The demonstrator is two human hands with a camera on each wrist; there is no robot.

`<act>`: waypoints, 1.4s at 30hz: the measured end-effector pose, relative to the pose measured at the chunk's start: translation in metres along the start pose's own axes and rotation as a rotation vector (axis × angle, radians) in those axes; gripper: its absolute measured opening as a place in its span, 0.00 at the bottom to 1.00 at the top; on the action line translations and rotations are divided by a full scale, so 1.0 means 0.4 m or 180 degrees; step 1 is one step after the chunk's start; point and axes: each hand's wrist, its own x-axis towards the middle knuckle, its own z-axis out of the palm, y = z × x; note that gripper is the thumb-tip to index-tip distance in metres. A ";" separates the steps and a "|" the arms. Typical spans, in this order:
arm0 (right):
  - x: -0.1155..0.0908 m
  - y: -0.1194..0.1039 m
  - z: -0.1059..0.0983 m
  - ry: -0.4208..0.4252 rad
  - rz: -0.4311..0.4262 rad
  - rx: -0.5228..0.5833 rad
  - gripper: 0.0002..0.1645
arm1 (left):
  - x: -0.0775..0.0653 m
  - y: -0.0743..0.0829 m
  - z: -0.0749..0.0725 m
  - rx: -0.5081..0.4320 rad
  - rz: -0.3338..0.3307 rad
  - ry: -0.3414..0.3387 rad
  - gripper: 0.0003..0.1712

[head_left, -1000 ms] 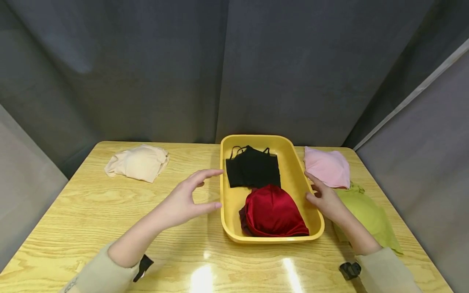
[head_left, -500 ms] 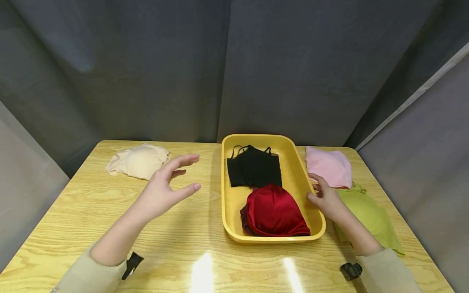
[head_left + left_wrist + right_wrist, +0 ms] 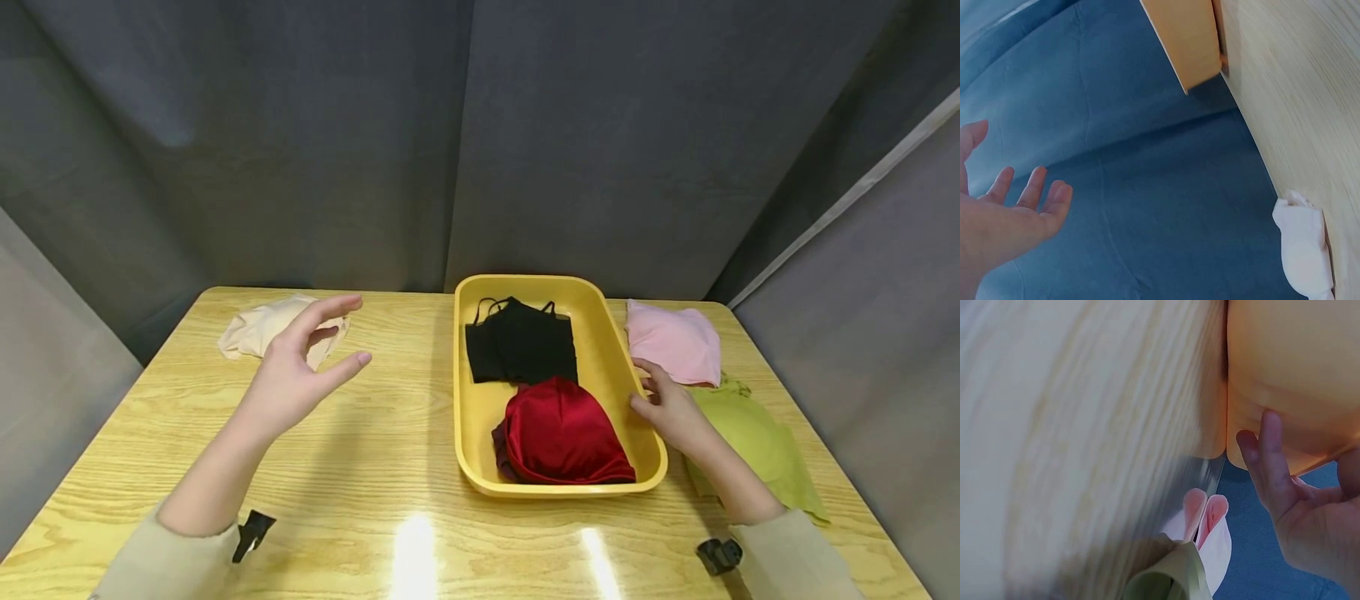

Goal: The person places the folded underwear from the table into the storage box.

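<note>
My left hand (image 3: 292,367) is raised over the left part of the table, thumb and fingers apart with nothing between them. In the head view it overlaps a beige bra (image 3: 251,333) lying folded at the back left. The left wrist view shows this hand (image 3: 1016,219) spread, palm visible. At the yellow plastic basket (image 3: 471,442), my right hand (image 3: 675,414) stays by the right rim; the right wrist view shows its fairly straight fingers (image 3: 1272,444) against the outer wall. Inside the basket, a black strappy bra top (image 3: 528,342) lies behind a folded red satin bra (image 3: 566,437).
Right of the basket lies a pink bra (image 3: 675,342), with a green bra (image 3: 757,446) in front of it, partly behind my right forearm. The wooden table (image 3: 337,517) meets a dark grey curtain (image 3: 330,150) at the back. Light panels flank both sides.
My left hand has moved left, from beside the basket's left rim to in front of the beige bra. My right hand and the basket have hardly moved.
</note>
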 end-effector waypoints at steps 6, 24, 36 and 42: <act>-0.001 -0.001 0.001 0.0010 -0.0020 0.0011 0.34 | 0.006 -0.028 -0.021 0.0068 -0.0020 0.0172 0.35; 0.000 -0.003 0.001 0.0010 0.0002 0.0012 0.33 | 0.044 -0.164 -0.075 0.0005 -0.0292 0.0626 0.33; 0.000 -0.002 0.001 -0.0015 0.0050 0.0047 0.34 | 0.066 -0.272 -0.103 -0.0156 -0.0561 0.0915 0.35; 0.001 -0.001 0.001 -0.0012 0.0034 0.0042 0.34 | 0.082 -0.328 -0.117 -0.0134 -0.0625 0.0997 0.36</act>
